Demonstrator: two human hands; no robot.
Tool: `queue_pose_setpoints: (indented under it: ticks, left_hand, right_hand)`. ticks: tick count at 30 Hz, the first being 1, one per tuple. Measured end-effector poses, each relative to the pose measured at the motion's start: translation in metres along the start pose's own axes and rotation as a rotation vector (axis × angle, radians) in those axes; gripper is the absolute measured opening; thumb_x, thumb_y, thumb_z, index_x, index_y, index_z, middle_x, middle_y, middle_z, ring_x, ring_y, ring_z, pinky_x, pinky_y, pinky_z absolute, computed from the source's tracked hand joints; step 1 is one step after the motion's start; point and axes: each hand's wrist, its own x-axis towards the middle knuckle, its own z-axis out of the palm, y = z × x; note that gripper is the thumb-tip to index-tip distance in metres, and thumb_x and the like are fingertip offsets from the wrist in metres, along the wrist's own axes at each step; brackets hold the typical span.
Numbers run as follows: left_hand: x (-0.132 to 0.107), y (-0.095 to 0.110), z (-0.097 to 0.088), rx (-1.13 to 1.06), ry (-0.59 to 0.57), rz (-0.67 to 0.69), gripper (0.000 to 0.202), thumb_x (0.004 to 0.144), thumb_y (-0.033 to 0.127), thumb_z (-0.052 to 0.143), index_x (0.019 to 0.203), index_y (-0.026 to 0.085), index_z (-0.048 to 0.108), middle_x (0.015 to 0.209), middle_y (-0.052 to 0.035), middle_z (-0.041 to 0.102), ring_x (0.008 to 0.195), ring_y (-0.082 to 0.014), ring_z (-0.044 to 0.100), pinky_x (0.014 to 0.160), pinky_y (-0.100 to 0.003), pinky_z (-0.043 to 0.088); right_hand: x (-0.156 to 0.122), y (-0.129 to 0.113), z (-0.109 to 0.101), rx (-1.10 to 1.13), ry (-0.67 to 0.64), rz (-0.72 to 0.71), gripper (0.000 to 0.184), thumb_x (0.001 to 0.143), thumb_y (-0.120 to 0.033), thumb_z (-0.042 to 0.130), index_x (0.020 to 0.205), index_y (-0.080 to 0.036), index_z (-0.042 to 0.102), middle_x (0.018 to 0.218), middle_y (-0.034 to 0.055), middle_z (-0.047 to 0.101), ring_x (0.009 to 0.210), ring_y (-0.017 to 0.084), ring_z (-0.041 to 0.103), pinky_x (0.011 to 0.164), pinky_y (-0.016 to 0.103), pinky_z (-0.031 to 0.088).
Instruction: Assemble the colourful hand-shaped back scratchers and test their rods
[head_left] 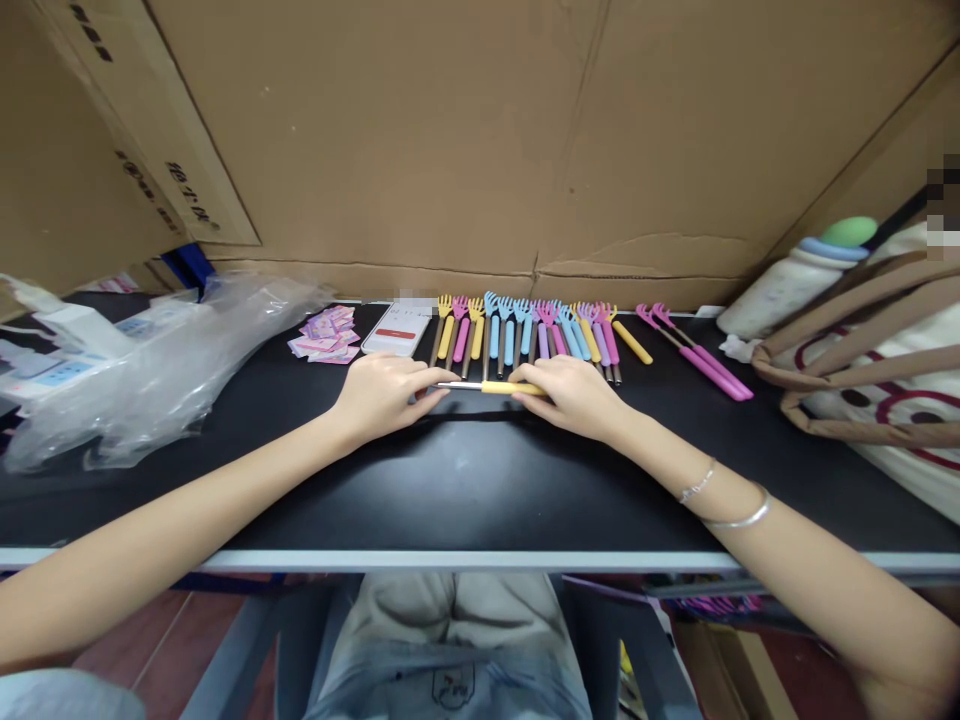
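Observation:
Level above the near part of the black table, a back scratcher with a yellow handle (501,388) and a thin metal rod spans my two hands. My left hand (386,395) pinches the metal end between thumb and fingers. Around the yellow handle's other end, my right hand (574,392) is closed. Both ends of the tool are partly covered by fingers. Just beyond my hands lies a row of back scratcher parts: claw heads on metal rods and loose coloured handles, among them a blue handle (509,343) and a loose yellow handle (632,342).
Two pink back scratchers (709,368) lie to the right, near a bottle (780,285) and a bag (885,370). A phone (397,328) and small printed cards (326,335) are left of the row. Clear plastic wrap (172,370) covers the far left. Cardboard (420,140) walls the back.

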Motion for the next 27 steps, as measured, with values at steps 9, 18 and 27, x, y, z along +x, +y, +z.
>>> queue_pose_setpoints:
  ticks: [9, 18, 27]
  left_hand:
    - [0.001, 0.001, -0.002, 0.002, -0.016, 0.0, 0.025, 0.089, 0.037, 0.047, 0.096, 0.028, 0.07, 0.068, 0.0012, 0.07, 0.06, -0.0135, 0.063, 0.053, -0.026, 0.036]
    - [0.0, 0.0, -0.002, 0.019, -0.03, 0.027, 0.026, 0.09, 0.037, 0.046, 0.099, 0.027, 0.069, 0.071, 0.0, 0.07, 0.062, -0.0139, 0.063, 0.054, -0.026, 0.035]
    - [0.0, 0.003, 0.0, 0.002, -0.067, 0.049, 0.025, 0.091, 0.037, 0.046, 0.103, 0.029, 0.066, 0.07, 0.0024, 0.068, 0.06, -0.0139, 0.061, 0.055, -0.027, 0.035]
  right_hand:
    - [0.0, 0.003, -0.001, -0.025, -0.023, -0.045, 0.035, 0.095, -0.041, 0.033, 0.095, -0.018, 0.06, 0.072, 0.0043, 0.062, 0.065, 0.015, 0.052, 0.064, 0.027, 0.03]
    - [0.004, 0.008, 0.005, -0.246, -0.025, -0.137, 0.042, 0.097, -0.041, 0.026, 0.09, -0.017, 0.06, 0.068, 0.0049, 0.061, 0.058, 0.014, 0.05, 0.054, 0.028, 0.022]
    - [-0.009, 0.008, 0.009, -0.184, -0.03, -0.069, 0.04, 0.096, -0.042, 0.027, 0.091, -0.017, 0.058, 0.063, 0.0037, 0.062, 0.053, 0.013, 0.051, 0.05, 0.026, 0.02]
